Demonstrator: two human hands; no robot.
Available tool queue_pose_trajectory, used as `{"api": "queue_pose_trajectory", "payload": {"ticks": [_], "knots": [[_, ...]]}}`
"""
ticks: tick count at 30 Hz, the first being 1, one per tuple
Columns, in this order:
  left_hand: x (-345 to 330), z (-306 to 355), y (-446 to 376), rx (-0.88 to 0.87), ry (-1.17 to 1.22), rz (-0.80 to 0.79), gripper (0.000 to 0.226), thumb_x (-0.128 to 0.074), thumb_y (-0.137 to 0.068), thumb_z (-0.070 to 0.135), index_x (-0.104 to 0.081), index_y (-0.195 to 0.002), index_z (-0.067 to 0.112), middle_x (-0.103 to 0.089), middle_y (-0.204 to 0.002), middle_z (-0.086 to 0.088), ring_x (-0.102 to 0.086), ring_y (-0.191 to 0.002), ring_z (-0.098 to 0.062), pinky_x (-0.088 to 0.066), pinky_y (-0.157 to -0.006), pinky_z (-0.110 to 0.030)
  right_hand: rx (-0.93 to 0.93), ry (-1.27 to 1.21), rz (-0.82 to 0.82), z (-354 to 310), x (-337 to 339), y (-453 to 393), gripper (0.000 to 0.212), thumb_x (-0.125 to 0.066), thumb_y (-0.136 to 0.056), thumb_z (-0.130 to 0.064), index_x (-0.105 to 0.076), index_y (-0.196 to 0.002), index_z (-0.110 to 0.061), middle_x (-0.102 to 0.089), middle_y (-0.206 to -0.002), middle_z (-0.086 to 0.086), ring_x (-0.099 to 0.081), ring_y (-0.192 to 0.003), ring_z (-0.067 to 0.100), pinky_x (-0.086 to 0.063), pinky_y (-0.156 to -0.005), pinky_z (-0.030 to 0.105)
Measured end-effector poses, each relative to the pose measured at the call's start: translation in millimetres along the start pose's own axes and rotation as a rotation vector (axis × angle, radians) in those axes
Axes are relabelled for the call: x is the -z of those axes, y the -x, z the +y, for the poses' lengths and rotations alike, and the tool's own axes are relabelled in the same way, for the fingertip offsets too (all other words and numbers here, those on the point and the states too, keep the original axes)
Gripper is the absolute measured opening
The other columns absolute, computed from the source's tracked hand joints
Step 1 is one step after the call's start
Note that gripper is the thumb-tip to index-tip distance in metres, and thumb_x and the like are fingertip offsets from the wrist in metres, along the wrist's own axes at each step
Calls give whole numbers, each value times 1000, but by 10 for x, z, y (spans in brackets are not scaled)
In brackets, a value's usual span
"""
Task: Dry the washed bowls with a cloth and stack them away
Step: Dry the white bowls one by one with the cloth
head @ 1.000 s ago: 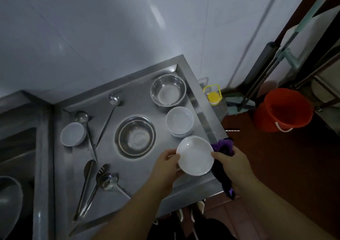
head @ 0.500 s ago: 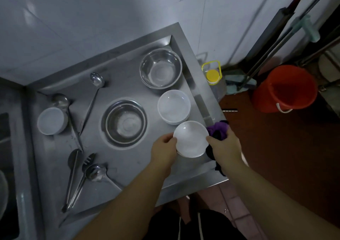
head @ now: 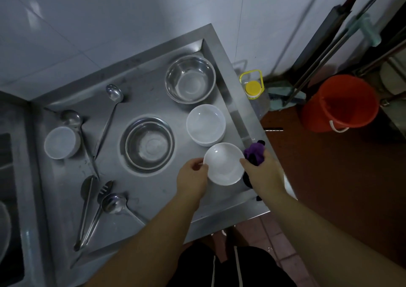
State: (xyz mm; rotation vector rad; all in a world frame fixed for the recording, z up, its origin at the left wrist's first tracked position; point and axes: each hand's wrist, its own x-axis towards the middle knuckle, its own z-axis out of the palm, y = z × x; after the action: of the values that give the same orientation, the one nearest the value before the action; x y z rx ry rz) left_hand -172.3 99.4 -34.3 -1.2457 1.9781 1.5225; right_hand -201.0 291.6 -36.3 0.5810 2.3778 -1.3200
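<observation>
I hold a white bowl (head: 224, 164) between both hands above the steel counter (head: 153, 190), near its right front corner. My left hand (head: 192, 176) grips the bowl's left rim. My right hand (head: 262, 172) touches its right rim and also clutches a purple cloth (head: 254, 153). Just behind the held bowl stands a stack of white bowls (head: 206, 124). Another white bowl (head: 61, 142) sits at the counter's left side.
Two steel bowls (head: 190, 79) (head: 149, 145), ladles (head: 109, 119) and tongs (head: 87, 209) lie on the counter. A sink (head: 6, 176) is at far left. On the floor to the right stand an orange bucket (head: 339, 103), a yellow-capped jug (head: 253, 88) and mop handles (head: 325, 55).
The view has shifted, so the counter sits more to the left and lower in frame. Both hands have carried the white bowl a little farther back, close to the stack of bowls.
</observation>
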Motion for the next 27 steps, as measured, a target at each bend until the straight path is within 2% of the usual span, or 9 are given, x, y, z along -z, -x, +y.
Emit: {"api": "queue_pose_trajectory", "payload": {"ticks": [2,5,8,10,12,15,19,22,27], "knots": [[54,9,61,-12,-21,9,16,-67,-98,26,-67,-113,33,-69,-104,13,-69,-103,-20,-59,-102,-48,31,4,32,19,103,66,25,-77,-90,-43,-57,-105,-44,-63,-86,-20,-59,-78,1,-44,-62,21],[186,-6,179,-35,-53,2,27,-68,-98,27,-67,-125,28,-68,-108,9,-68,-106,-22,-58,-103,-48,83,74,49,33,278,179,15,-71,-90,-47,-58,-96,-44,-64,-83,-16,-62,-74,-1,-41,-58,16],[357,-18,307,-71,-97,-3,31,-66,-99,28,-67,-130,26,-66,-108,10,-67,-102,-18,-58,-100,-43,140,101,24,-38,395,307,15,-70,-91,-46,-61,-103,-47,-65,-84,-17,-61,-76,-8,-42,-61,14],[492,-21,396,-109,-140,10,30,-65,-99,28,-67,-129,26,-65,-103,15,-64,-96,-9,-56,-94,-36,203,145,6,-145,408,405,27,-73,-91,-44,-65,-116,-41,-62,-87,-24,-57,-78,-11,-41,-65,13],[646,-22,489,-148,-197,31,29,-65,-99,29,-68,-127,27,-66,-104,14,-64,-96,-10,-55,-93,-37,282,209,-15,-289,352,510,32,-75,-90,-41,-65,-120,-34,-63,-88,-19,-60,-78,-2,-44,-63,21],[924,-61,612,-218,-317,70,28,-65,-98,29,-69,-126,25,-70,-112,7,-67,-100,-15,-57,-95,-40,368,267,-88,-572,156,693,31,-74,-91,-36,-64,-118,-27,-66,-97,-2,-64,-87,22,-53,-73,39],[1350,-191,682,-259,-463,113,32,-63,-99,30,-67,-130,23,-68,-121,5,-66,-104,-15,-56,-93,-36,507,289,-237,-874,-201,882,15,-70,-92,-31,-56,-95,-28,-57,-82,-11,-59,-76,16,-48,-66,36],[1722,-327,657,-249,-558,124,34,-63,-98,34,-65,-131,25,-65,-125,5,-64,-105,-14,-54,-93,-35,550,396,-362,-996,-520,998,18,-69,-93,-34,-55,-103,-29,-58,-84,-10,-62,-78,18,-50,-68,33],[2365,-621,455,-237,-722,122,37,-59,-101,35,-64,-135,23,-65,-131,-1,-65,-113,-21,-53,-94,-34,692,682,-433,-1154,-1094,1161,28,-63,-94,-39,-56,-118,-24,-57,-102,-2,-60,-90,22,-56,-76,40]]}}
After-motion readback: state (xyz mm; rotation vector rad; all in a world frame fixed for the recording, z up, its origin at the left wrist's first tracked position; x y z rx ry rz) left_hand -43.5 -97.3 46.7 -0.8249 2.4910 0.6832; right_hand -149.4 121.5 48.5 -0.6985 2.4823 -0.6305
